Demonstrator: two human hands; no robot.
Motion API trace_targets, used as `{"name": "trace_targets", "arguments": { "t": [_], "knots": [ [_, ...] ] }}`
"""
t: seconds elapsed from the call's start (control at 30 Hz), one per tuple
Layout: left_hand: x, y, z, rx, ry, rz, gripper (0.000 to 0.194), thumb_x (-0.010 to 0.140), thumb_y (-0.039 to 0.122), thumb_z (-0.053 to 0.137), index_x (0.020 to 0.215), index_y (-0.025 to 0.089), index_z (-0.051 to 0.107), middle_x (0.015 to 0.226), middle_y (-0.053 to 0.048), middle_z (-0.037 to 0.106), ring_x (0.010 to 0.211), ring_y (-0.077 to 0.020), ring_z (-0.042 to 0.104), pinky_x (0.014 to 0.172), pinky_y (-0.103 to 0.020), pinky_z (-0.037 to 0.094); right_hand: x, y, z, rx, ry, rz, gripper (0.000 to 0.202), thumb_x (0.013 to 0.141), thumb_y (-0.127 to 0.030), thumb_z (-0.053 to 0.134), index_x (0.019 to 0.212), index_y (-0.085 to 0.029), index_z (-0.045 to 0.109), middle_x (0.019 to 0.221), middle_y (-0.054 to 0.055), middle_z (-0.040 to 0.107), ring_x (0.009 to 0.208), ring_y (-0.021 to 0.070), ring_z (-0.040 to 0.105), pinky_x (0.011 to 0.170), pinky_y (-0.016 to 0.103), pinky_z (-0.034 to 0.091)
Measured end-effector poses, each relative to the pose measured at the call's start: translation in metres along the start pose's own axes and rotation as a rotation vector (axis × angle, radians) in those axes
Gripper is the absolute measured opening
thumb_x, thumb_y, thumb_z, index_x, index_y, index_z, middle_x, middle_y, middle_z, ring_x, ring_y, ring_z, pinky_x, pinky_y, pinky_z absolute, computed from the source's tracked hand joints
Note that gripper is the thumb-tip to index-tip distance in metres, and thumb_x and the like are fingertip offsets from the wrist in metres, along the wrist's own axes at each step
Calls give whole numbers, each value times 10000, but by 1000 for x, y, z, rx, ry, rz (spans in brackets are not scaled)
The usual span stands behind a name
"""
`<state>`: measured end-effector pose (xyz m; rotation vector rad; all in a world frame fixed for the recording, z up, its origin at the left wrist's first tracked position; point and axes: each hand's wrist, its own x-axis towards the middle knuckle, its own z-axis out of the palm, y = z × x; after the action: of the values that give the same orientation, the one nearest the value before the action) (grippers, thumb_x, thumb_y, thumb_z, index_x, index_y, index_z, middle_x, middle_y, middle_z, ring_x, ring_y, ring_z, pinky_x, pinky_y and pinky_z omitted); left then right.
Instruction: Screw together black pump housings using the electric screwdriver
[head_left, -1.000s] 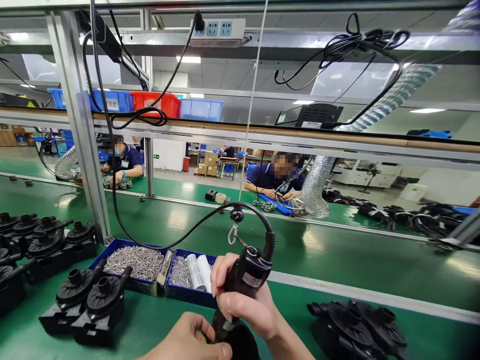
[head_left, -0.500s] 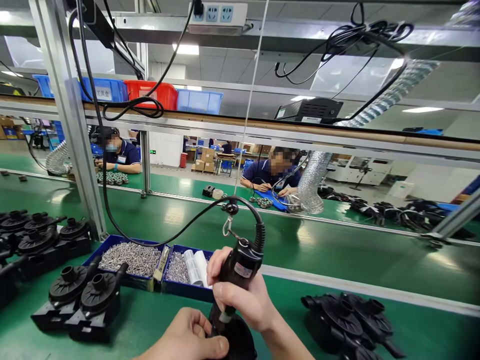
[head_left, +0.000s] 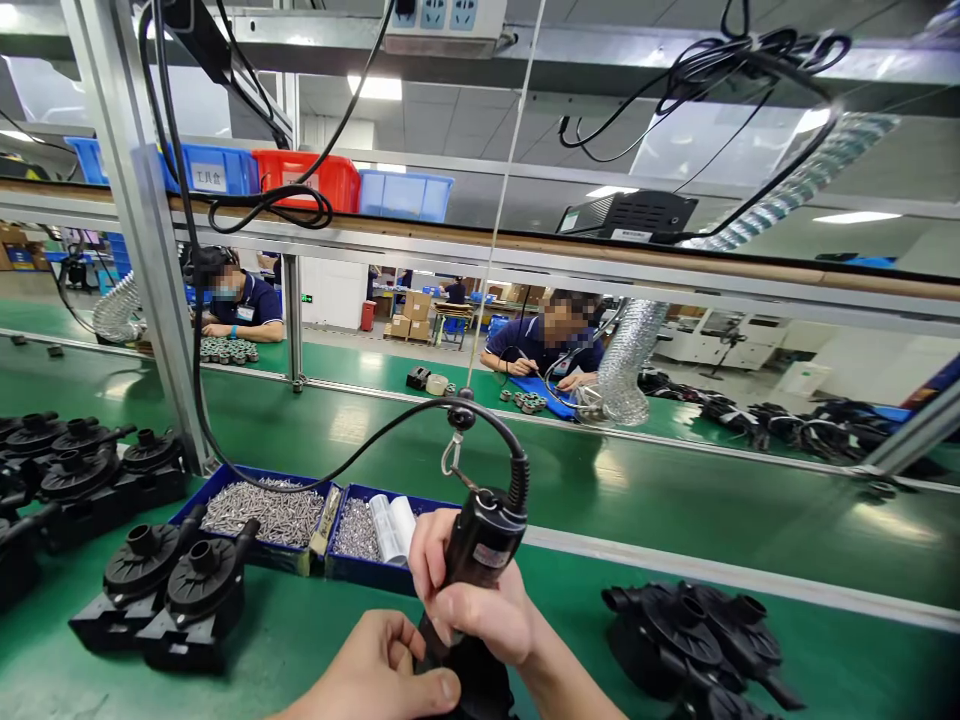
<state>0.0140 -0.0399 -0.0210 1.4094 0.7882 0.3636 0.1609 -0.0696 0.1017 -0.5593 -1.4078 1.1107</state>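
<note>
My right hand [head_left: 480,600] is wrapped round a black electric screwdriver [head_left: 487,540], which hangs by a hook from a cord and leans slightly. Its lower end points down at a black plastic housing [head_left: 480,680] at the bottom edge of the view; the tip itself is hidden. With thumb and curled fingers, my left hand [head_left: 390,665] grips the near left side of that housing. Just beyond my hands, a blue tray [head_left: 375,577] holds small screws and two white tubes. Beside it another blue tray [head_left: 281,558] is full of longer screws.
Two finished-looking black housings [head_left: 199,595] stand at left, with several more [head_left: 79,460] behind. Others [head_left: 697,640] lie at right. A metal post [head_left: 142,230] rises at left. A cable [head_left: 360,455] loops over the trays. Two people [head_left: 544,340] work across the bench.
The screwdriver and my right hand have shifted very slightly, and the driver sits a little lower over the housing. My left hand keeps its grip. The camera view has tilted a little.
</note>
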Motion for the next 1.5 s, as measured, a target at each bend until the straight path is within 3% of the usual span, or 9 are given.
{"name": "trace_targets", "arguments": {
  "t": [0.2, 0.43, 0.53, 0.63, 0.73, 0.9, 1.1, 1.27, 1.5],
  "knots": [
    [-3, 8, 0, 43, 39, -17, 749, 525, 758, 904, 876, 216, 527, 548, 146, 368, 551, -84, 289, 555, -271, 201, 1, 12, -9, 98, -36, -43, 284, 724, -346, 877, 801, -185, 656, 816, 16, 686, 373, 65, 486, 380, 220, 308],
    [-11, 17, 0, 30, 43, -11, 616, 580, 575, 919, 895, 206, 540, 571, 150, 369, 539, -74, 269, 536, -249, 216, -2, 14, -11, 81, -47, -59, 301, 743, -363, 902, 814, -181, 673, 808, 34, 703, 402, 55, 444, 381, 210, 297],
    [-10, 24, -10, 97, -55, -63, 504, 754, 591, 823, 929, 224, 525, 578, 137, 414, 447, -80, 288, 478, -242, 275, -2, 10, -12, 95, -77, -39, 265, 757, -338, 867, 871, -187, 681, 836, 33, 711, 411, 70, 486, 384, 208, 322],
    [-10, 32, -29, 434, -22, 15, 251, 1028, 437, 528, 893, 226, 539, 669, 39, 594, 475, -149, 515, 522, -278, 397, -1, 2, -10, 92, -102, -4, 206, 743, -231, 795, 904, -192, 673, 878, 27, 710, 444, 84, 552, 416, 209, 369],
    [-11, 35, -43, 935, 178, 156, 95, 934, 125, 597, 934, 196, 660, 996, -75, 755, 909, -277, 732, 769, -335, 484, -2, -8, -6, -47, -49, 76, 194, 680, -142, 700, 864, -191, 659, 878, 8, 687, 474, 91, 579, 457, 223, 412],
    [-6, 27, -40, 1025, 140, 112, 184, 860, 175, 776, 1039, 211, 765, 1130, -82, 771, 1061, -328, 730, 864, -374, 521, -2, -15, 4, -489, 251, 185, 115, 712, -181, 650, 826, -186, 662, 610, -42, 573, 512, 139, 538, 504, 252, 381],
    [-1, 22, -23, 1193, 63, 137, 223, 956, 119, 555, 995, 157, 772, 1119, -135, 754, 1033, -347, 751, 888, -430, 591, 6, -14, 11, -556, 501, 160, 115, 729, -279, 686, 804, -197, 658, 603, -31, 593, 546, 169, 553, 544, 283, 419],
    [1, 22, -12, 1325, 70, 80, 392, 884, 5, 482, 1185, 106, 712, 1243, -173, 709, 1113, -378, 726, 954, -513, 603, 8, -12, 8, -574, 508, 164, 125, 731, -290, 692, 808, -198, 655, 598, -30, 590, 549, 174, 560, 547, 283, 421],
    [1, 24, -17, 1228, 97, 84, 284, 977, 92, 483, 1019, 182, 749, 1116, -99, 740, 1020, -292, 752, 884, -379, 589, 8, -2, 1, -593, 429, 142, 96, 769, -285, 681, 811, -205, 649, 623, -35, 585, 553, 170, 565, 542, 285, 443]
  ]
}}
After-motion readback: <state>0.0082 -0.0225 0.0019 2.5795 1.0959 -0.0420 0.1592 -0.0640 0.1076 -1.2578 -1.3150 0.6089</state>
